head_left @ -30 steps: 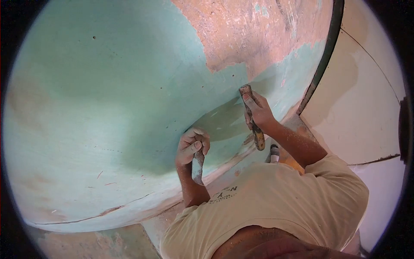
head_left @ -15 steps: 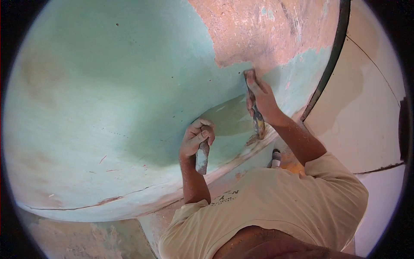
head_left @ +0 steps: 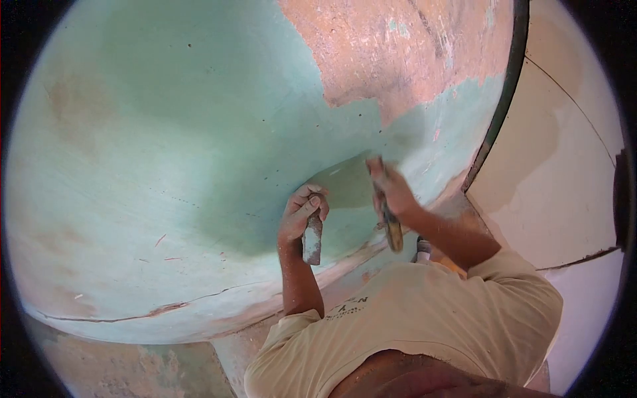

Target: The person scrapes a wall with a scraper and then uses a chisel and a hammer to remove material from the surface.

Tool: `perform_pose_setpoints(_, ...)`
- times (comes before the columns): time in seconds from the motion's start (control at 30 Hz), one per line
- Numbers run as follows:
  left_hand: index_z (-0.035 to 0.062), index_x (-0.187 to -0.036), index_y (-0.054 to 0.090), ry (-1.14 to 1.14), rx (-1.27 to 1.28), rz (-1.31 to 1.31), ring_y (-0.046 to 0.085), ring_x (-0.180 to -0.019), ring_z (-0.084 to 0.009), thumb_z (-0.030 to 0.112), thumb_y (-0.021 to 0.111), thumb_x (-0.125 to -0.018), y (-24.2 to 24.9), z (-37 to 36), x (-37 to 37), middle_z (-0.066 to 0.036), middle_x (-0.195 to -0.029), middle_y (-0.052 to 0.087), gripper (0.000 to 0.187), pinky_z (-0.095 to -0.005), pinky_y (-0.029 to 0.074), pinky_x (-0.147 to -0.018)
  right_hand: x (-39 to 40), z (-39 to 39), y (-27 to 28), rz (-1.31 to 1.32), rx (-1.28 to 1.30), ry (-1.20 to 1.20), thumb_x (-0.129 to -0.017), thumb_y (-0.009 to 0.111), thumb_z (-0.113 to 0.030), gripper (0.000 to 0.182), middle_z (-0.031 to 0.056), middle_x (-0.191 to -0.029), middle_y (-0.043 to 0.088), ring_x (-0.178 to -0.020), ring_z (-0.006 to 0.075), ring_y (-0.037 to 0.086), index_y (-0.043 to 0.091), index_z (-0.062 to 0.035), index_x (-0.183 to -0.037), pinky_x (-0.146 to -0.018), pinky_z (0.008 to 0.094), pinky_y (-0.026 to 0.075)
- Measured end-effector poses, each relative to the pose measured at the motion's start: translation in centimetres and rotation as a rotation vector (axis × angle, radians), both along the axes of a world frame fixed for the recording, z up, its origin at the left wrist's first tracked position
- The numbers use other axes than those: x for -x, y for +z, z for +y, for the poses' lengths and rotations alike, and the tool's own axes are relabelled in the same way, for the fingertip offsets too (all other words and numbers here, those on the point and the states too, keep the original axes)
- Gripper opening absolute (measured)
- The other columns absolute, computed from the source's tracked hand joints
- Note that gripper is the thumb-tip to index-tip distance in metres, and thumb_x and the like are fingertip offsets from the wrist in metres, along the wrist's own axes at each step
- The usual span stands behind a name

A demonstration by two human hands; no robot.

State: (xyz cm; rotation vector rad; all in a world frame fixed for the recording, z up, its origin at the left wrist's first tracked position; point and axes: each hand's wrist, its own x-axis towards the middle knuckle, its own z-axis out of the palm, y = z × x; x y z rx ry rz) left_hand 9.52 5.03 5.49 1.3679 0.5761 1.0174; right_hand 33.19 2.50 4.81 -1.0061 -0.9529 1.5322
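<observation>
**Dusty Hands at a Green Wall**

My left hand [head_left: 295, 215] curls closed around a flat strip [head_left: 311, 245], its free end pointing down past my wrist, near the green wall [head_left: 166, 132]. My right hand [head_left: 400, 192] is wrapped around a yellow-ended tool [head_left: 395, 239], possibly a scraper, though blur hides its shape, below the pink patch's [head_left: 378, 53] lower corner and in from the wall's dark-trimmed right edge. Dust on my fingers could let either piece slip; a hurried, badly aimed stroke could gouge the wall or catch my left knuckles.
</observation>
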Motion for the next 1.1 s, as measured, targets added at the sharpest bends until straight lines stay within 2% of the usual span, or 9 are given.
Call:
perform_pose_setpoints(0.1,0.0013,-0.098,0.057,0.082,0.056,0.094,0.050,-0.061,-0.0107,0.028,0.057,-0.093,-1.5,-0.3,-1.2,-0.003,-0.068,0.055,0.027,-0.0243,0.039,-0.059,0.2,-3.2,-4.8,-0.032,0.033,0.057,-0.096,0.050,-0.037,0.030,0.0054,-0.062,0.051,-0.045,0.0146,0.051,0.042,-0.0082,-0.101,-0.038,0.0283,0.042)
perform_pose_setpoints(0.27,0.0036,-0.098,0.057,0.021,0.203,0.271,0.051,-0.066,-0.0082,0.032,0.054,-0.096,-2.1,-2.2,-5.6,-0.002,-0.078,0.057,0.028,-0.0229,0.042,-0.055,-1.8,-4.9,-4.8,0.132,0.019,0.078,-0.098,0.047,-0.027,0.021,0.0065,-0.066,0.054,-0.047,0.0152,0.053,0.041,-0.0072,-0.102,-0.040,0.0294,0.044)
perform_pose_setpoints(0.3,0.0038,-0.100,0.056,-0.029,0.176,0.247,0.053,-0.068,-0.0077,0.032,0.052,-0.097,-2.5,-2.2,-6.5,-0.002,-0.082,0.057,0.029,-0.0230,0.046,-0.051,-2.1,-5.1,-4.7,0.141,0.020,0.094,-0.098,0.047,-0.028,0.022,0.0067,-0.066,0.054,-0.048,0.0153,0.053,0.041,-0.0073,-0.102,-0.041,0.0294,0.045)
perform_pose_setpoints(0.4,0.0037,-0.101,0.057,-0.017,0.262,0.221,0.057,-0.068,-0.0099,0.040,0.051,-0.096,-1.4,-3.7,-10.0,-0.004,-0.088,0.059,0.037,-0.0222,0.045,-0.051,-2.7,-5.7,-4.5,0.151,0.033,0.131,-0.098,0.047,-0.030,0.024,0.0070,-0.068,0.055,-0.050,0.0153,0.054,0.043,-0.0072,-0.103,-0.043,0.0292,0.046)
perform_pose_setpoints(0.5,0.0036,-0.103,0.058,-0.147,0.351,0.356,0.058,-0.074,-0.0124,0.041,0.049,-0.097,-1.2,-3.6,-11.1,-0.005,-0.095,0.059,0.039,-0.0256,0.049,-0.063,-3.1,-5.9,-4.6,0.158,0.067,0.171,-0.099,0.046,-0.034,0.028,0.0071,-0.068,0.055,-0.052,0.0153,0.056,0.044,-0.0067,-0.105,-0.045,0.0287,0.047)
perform_pose_setpoints(0.7,0.0018,-0.104,0.061,-0.158,0.183,0.410,0.058,-0.085,-0.0134,0.039,0.046,-0.099,-3.2,-2.6,-12.6,-0.004,-0.096,0.062,0.041,-0.0307,0.047,-0.082,-4.9,-6.0,-5.2,0.194,0.091,0.302,-0.099,0.044,-0.038,0.033,0.0074,-0.072,0.056,-0.055,0.0155,0.057,0.045,-0.0067,-0.110,-0.046,0.0275,0.048)
perform_pose_setpoints(0.87,0.0003,-0.100,0.063,-0.153,0.294,0.226,0.059,-0.086,-0.0140,0.039,0.042,-0.100,-3.6,-1.4,-13.7,-0.005,-0.092,0.064,0.044,-0.0290,0.048,-0.080,-6.6,-4.8,-6.4,0.194,0.151,0.438,-0.099,0.044,-0.037,0.036,0.0068,-0.079,0.057,-0.056,0.0151,0.057,0.040,-0.0082,-0.121,-0.047,0.0272,0.048)
perform_pose_setpoints(0.97,0.0005,-0.099,0.063,-0.142,0.271,0.167,0.060,-0.084,-0.0142,0.040,0.042,-0.100,-2.6,-0.6,-14.6,-0.005,-0.090,0.065,0.045,-0.0286,0.048,-0.078,-7.4,-3.8,-4.5,0.176,0.120,0.456,-0.099,0.044,-0.038,0.034,0.0066,-0.075,0.057,-0.057,0.0157,0.057,0.042,-0.0080,-0.116,-0.051,0.0296,0.049)
perform_pose_setpoints(1.1,0.0009,-0.097,0.063,-0.025,0.238,0.150,0.060,-0.079,-0.0134,0.041,0.044,-0.099,-1.2,0.9,-16.3,-0.005,-0.088,0.064,0.045,-0.0281,0.048,-0.073,-6.9,-2.2,-3.0,0.181,0.000,0.233,-0.099,0.045,-0.033,0.037,0.0042,-0.084,0.056,-0.063,0.0116,0.057,0.039,-0.0076,-0.126,-0.053,0.0263,0.049)
